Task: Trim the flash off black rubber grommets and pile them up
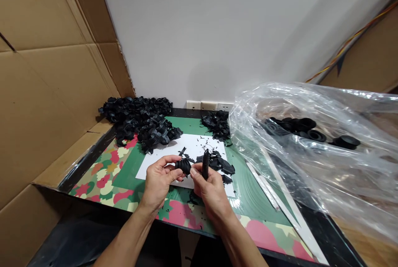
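Observation:
My left hand [159,179] is closed on a small black ribbed rubber part [183,165], held just above a white sheet [194,144] on the table. My right hand [209,184] is closed round a black-handled tool [205,162] that stands upright, and its fingertips touch the rubber part. Black trimmings [221,164] lie on the sheet just right of the hands.
A heap of black ribbed rubber parts [141,120] fills the back left of the green mat [248,188]. A smaller scrap pile [217,124] sits at the back. A clear plastic bag [311,151] with black round parts [298,128] covers the right. Cardboard [46,72] walls the left.

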Motion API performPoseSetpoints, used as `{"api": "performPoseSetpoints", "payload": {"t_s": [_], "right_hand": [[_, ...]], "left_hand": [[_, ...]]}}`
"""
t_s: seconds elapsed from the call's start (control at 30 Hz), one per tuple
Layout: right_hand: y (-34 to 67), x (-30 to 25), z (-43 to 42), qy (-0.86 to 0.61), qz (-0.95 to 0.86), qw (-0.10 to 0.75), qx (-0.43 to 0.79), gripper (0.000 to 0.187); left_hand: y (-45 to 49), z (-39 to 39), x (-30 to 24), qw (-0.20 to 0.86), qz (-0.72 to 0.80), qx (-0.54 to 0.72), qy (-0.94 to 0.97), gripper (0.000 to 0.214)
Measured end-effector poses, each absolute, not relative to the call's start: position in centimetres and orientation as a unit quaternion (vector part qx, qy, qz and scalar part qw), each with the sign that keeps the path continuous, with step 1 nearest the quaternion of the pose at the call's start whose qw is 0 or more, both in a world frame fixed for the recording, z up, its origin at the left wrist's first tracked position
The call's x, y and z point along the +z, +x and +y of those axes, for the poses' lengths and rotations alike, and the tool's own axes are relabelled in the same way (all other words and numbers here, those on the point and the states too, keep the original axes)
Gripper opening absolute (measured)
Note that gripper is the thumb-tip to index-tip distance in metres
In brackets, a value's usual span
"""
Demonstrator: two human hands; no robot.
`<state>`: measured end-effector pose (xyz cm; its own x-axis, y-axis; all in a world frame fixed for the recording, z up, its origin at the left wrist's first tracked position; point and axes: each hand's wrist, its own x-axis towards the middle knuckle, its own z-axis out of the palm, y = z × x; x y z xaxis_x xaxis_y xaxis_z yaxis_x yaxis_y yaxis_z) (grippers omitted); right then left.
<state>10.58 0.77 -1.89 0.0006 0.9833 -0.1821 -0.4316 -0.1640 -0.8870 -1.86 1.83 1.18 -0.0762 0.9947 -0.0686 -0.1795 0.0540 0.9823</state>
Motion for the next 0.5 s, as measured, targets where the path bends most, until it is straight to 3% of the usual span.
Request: {"api": "performPoseSetpoints", "payload": {"t_s": [0.5], "right_hand": [[10.47, -1.55, 0.32, -0.384, -0.263, 0.553, 0.691, 0.038]], "left_hand": [[-1.51, 1.65, 0.3, 0.537, 0.441, 0.579, 0.427, 0.018]]}}
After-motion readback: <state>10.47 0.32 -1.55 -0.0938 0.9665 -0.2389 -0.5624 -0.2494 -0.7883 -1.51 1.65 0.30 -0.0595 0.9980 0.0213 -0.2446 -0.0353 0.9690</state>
